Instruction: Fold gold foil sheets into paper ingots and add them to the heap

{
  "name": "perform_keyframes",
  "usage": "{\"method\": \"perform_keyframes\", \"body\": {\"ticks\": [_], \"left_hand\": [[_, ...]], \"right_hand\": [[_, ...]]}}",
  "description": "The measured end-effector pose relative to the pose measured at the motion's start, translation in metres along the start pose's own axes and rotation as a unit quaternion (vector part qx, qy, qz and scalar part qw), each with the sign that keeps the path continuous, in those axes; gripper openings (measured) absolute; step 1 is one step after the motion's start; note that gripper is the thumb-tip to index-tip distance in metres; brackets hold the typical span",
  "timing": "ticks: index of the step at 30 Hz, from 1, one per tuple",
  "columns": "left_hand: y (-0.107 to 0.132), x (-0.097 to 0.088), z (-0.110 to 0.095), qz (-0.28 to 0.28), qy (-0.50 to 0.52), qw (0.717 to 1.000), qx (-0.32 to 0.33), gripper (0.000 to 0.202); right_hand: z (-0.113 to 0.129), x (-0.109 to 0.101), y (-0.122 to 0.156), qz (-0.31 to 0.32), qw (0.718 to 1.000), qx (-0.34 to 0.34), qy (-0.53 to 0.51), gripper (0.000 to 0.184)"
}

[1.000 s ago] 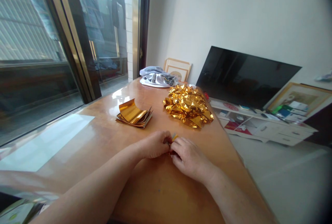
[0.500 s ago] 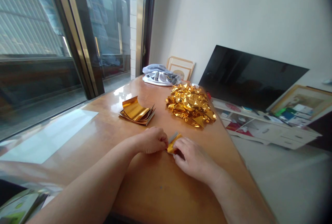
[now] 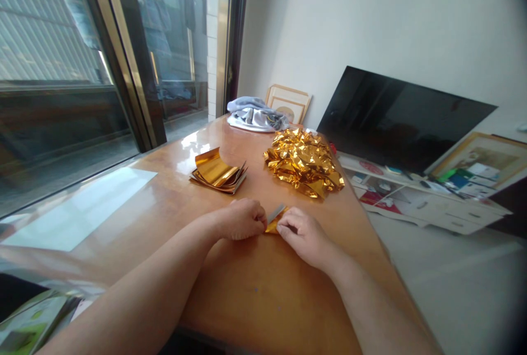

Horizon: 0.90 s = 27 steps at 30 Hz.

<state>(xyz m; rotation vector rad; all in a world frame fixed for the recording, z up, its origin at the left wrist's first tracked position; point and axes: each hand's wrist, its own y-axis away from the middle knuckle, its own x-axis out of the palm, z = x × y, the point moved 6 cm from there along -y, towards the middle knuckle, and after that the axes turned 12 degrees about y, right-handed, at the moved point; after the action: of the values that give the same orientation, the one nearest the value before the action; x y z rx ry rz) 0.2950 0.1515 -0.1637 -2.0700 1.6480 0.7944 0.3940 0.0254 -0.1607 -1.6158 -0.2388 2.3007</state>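
Observation:
A small folded piece of gold foil paper, with a grey strip along its upper edge, lies on the wooden table between my hands. My left hand is closed, fingertips pinching the paper's left end. On its right part my right hand is closed too, thumb and fingers gripping the gold side. Beyond my left hand rests a stack of gold foil sheets, its top sheet curling up. A heap of folded gold foil pieces sits farther off to the right.
The glossy table stretches away from me. A pale sheet lies at left, and a bundle of cloth at the far end. Right of the table stand a white low cabinet and a large television. Sliding glass doors border the left.
My right hand's fingers have drawn together and shifted slightly on the gold foil paper, whose grey strip shows more plainly. My left hand stays nearly in place.

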Motion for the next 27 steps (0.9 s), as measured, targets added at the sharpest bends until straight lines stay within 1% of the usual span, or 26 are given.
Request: {"method": "perform_keyframes", "body": {"ticks": [8,13,16,22,27], "left_hand": [[0.001,0.001,0.002,-0.004,-0.024,1.000,-0.010,0.023],[0.000,0.005,0.004,-0.009,-0.065,0.997,-0.032,0.022],[0.000,0.006,0.003,-0.030,-0.105,0.993,-0.036,0.025],[0.000,0.005,-0.002,-0.050,-0.131,0.990,-0.020,0.024],[0.001,0.004,-0.002,-0.055,-0.141,0.988,-0.030,0.023]], "right_hand": [[-0.008,0.004,-0.002,-0.022,0.998,0.050,-0.011,0.012],[-0.008,0.006,-0.003,-0.028,0.998,0.052,-0.012,0.013],[-0.008,0.006,-0.004,-0.035,0.998,0.054,-0.012,0.012],[-0.013,0.001,-0.003,-0.028,0.997,0.071,-0.020,0.013],[-0.022,0.003,-0.001,-0.017,0.996,0.088,0.009,0.019]]}}
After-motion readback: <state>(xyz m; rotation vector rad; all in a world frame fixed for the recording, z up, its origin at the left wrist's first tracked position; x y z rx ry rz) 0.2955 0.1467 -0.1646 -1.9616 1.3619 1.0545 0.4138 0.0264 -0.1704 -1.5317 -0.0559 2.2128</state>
